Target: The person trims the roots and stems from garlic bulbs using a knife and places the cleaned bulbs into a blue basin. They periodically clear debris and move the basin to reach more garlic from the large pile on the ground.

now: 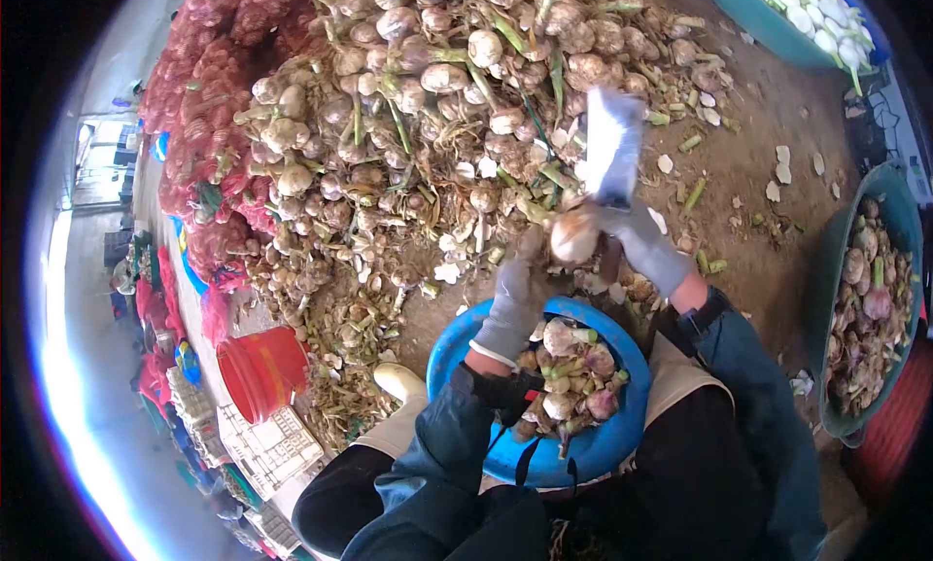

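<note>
My left hand (512, 303), in a grey glove, holds a garlic bulb (573, 238) up over the blue basin (457, 342). My right hand (646, 242), also gloved in grey, grips a knife whose wide blade (612, 145) is blurred and raised just above the bulb. The blue basin sits between my knees and holds several trimmed bulbs and stalk pieces. A big heap of unpeeled garlic with green stems (437, 104) rises right in front of my hands.
Red mesh sacks of garlic (209, 104) line the left of the heap. A red bucket (262, 371) lies beside white crates (267, 449). A green tub with bulbs (841, 308) stands at right; a teal basin of peeled cloves (768, 21) sits top right. Skins litter the dirt floor.
</note>
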